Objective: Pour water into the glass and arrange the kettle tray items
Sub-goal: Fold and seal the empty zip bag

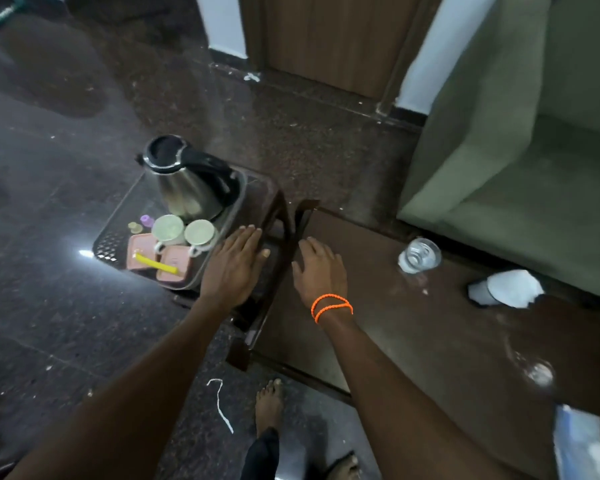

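Note:
A steel kettle [187, 178] with a black lid and handle stands at the back of a dark tray [109, 242] on a small glass-topped side table. In front of it are two upturned white cups [168, 229] [199, 233], pink sachets with a yellow stick [156, 264], and small purple and yellow pieces [147, 220]. My left hand [236, 265] lies flat, fingers apart, at the tray's right edge. My right hand [321, 268], with orange bands on the wrist, rests spread on the corner of a brown table [378, 327]. A clear glass [419, 255] stands on that table.
A green sofa [520, 161] borders the brown table on the right. On the table lie a white crumpled paper [510, 287], a second clear glass [539, 374] and a blue packet [581, 445]. A wooden door [333, 39] is behind. My bare feet [269, 403] stand on the dark floor.

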